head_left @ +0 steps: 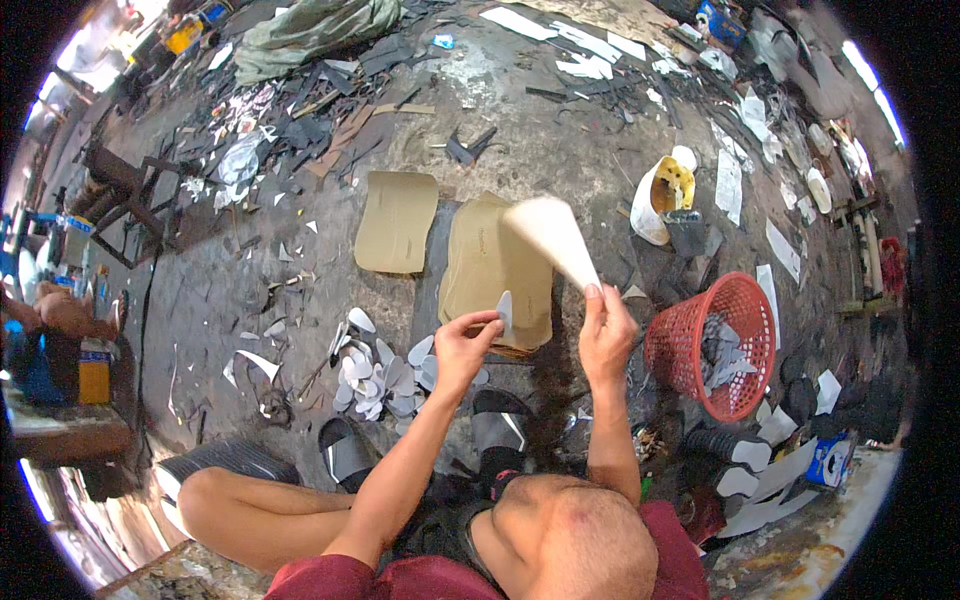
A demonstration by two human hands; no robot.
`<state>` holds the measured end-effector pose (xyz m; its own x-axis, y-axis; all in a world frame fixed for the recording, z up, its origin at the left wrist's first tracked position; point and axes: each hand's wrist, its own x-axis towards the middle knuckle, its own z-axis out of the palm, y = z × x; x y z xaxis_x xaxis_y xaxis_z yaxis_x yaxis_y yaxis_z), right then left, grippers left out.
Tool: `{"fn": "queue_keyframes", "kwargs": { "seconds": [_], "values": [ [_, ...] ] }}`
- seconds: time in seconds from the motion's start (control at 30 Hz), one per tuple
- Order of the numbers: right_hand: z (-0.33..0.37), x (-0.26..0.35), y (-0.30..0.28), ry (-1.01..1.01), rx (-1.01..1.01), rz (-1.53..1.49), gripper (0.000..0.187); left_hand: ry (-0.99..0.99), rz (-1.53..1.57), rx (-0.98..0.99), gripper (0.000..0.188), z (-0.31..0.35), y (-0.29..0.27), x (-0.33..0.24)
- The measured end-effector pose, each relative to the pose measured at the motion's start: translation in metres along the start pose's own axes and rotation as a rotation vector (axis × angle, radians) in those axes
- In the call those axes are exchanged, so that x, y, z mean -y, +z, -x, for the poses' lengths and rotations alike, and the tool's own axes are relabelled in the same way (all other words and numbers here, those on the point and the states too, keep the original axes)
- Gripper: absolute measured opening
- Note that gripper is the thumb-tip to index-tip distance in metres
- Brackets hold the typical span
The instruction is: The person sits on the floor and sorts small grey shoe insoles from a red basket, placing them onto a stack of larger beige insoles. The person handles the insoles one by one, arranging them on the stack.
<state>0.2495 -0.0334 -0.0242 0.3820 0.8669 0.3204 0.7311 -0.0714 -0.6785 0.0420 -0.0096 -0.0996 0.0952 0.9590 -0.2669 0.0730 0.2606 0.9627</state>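
Note:
Between the thumb and fingers of my left hand [468,348] is a small grey oval piece [505,312], upright over the near part of a stack of tan sheets [485,255]. My right hand [607,335] pinches the narrow lower end of a cream tapered sheet [550,232], which is blurred and leans over the stack's right side. Left of the stack lies another tan sheet [396,222] with curved edges. Nearer to me, left of my left forearm, many small grey oval pieces [372,382] are heaped on the floor.
A red plastic basket [712,345] with grey scraps stands to the right. Beyond it is a white container [650,215], stained yellow inside. Dark scraps [350,75] and white strips [585,50] litter the far floor. A dark wooden stool [130,200] is at left.

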Motion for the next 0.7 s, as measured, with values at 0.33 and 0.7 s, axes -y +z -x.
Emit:
{"fn": "queue_keyframes", "kwargs": {
  "seconds": [0.33,0.7],
  "values": [
    [0.027,0.01,0.067,-0.344,0.265,-0.011,0.019,0.702,-1.008,0.02,0.026,-0.022,-0.014,0.032],
    [0.009,-0.018,0.064,-0.243,0.199,0.112,0.01,0.621,-0.984,0.158,0.052,-0.027,-0.021,0.029]
  ]
}}
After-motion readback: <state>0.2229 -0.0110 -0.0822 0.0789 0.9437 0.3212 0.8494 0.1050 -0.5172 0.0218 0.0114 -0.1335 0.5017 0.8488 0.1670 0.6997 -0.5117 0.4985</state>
